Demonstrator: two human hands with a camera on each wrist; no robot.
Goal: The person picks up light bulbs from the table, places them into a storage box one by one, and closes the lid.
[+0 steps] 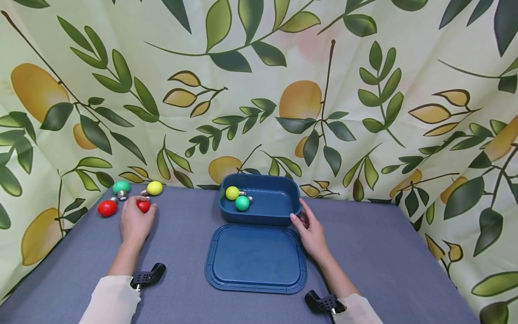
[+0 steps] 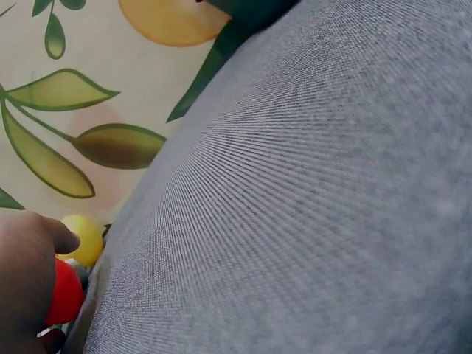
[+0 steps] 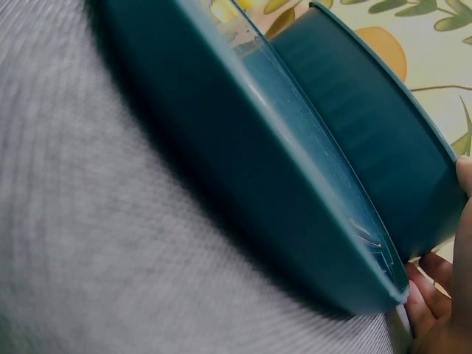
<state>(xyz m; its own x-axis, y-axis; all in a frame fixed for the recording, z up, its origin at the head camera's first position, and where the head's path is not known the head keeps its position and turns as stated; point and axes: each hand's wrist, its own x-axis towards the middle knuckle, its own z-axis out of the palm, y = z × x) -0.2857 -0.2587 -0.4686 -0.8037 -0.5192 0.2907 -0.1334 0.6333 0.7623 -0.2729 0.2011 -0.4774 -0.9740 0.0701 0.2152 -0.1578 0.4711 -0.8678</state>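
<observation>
On the left of the table, my left hand (image 1: 136,221) holds a red light bulb (image 1: 143,206) between thumb and fingers. The left wrist view shows the thumb above this red bulb (image 2: 66,293), its lower part hidden by the hand. Around the hand lie another red bulb (image 1: 107,208), a green bulb (image 1: 121,187) and a yellow bulb (image 1: 154,188). My right hand (image 1: 311,231) grips the right end of a blue box (image 1: 259,218), the thumb at its near corner. Inside the box lie a yellow bulb (image 1: 232,193) and a green bulb (image 1: 242,203).
A blue lid (image 1: 256,258) lies flat on the grey table (image 1: 178,252), just in front of the box. Behind the table hangs a cloth (image 1: 251,81) printed with leaves and fruit. Each wrist carries a black camera mount.
</observation>
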